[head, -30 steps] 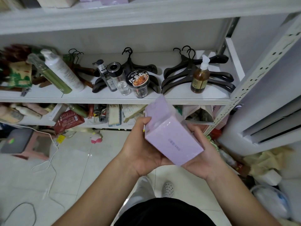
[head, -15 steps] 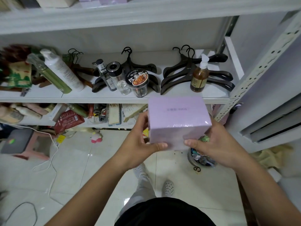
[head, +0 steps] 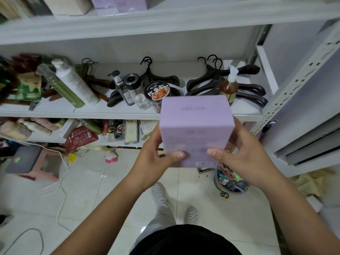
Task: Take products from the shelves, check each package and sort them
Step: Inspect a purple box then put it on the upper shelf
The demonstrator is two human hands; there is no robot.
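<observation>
A pale lilac rectangular cardboard box (head: pixel 196 126) is held in the air in front of the white metal shelving unit (head: pixel 92 115), between the two hands and level with the edge of the middle shelf. The left hand (head: pixel 154 159) grips its left side with the thumb pressed on the near face. The right hand (head: pixel 244 157) grips the right side the same way. The fingers of both hands pass behind the box and are hidden. Faint grey print on the top and near faces is too blurred to read.

The box covers the lower part of a round black-lidded noodle cup (head: pixel 159 91) and the base of an amber pump bottle with a white nozzle (head: pixel 229 85). Both stand on the middle shelf beside black plastic hangers (head: pixel 248 91). On the top shelf, more lilac boxes (head: pixel 119 3) are cut off by the upper edge of the view. The lower shelf's packets (head: pixel 81 138) lie in shade and are hard to tell apart. On the floor, a round bin of wrappers (head: pixel 230 181) is partly hidden behind the right wrist.
</observation>
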